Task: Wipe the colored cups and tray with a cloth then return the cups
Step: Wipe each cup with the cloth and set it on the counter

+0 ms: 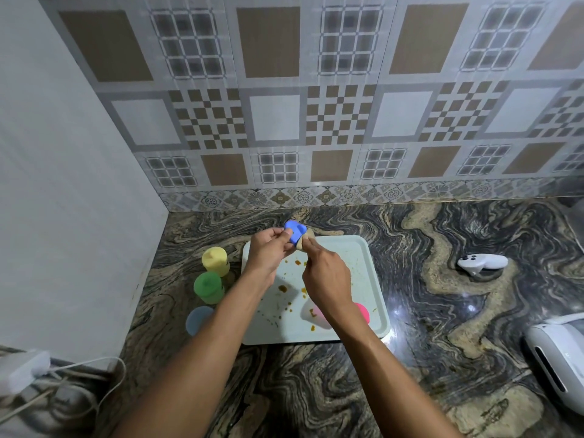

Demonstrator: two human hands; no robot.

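Note:
My left hand (268,248) grips a blue cup (294,231) above the far edge of the white tray (369,279). My right hand (325,276) pinches a beige cloth (305,240) against the blue cup. The tray carries brown stains. A pink cup (363,311) lies on the tray's near side, partly hidden by my right forearm. Left of the tray, on the counter, stand a yellow cup (215,260), a green cup (208,287) and a light blue cup (197,319).
The marble counter meets a tiled wall at the back and a plain wall at the left. A white controller (482,263) lies to the right, a white device (559,358) at the right edge. A white adapter with cables (28,371) sits at the lower left.

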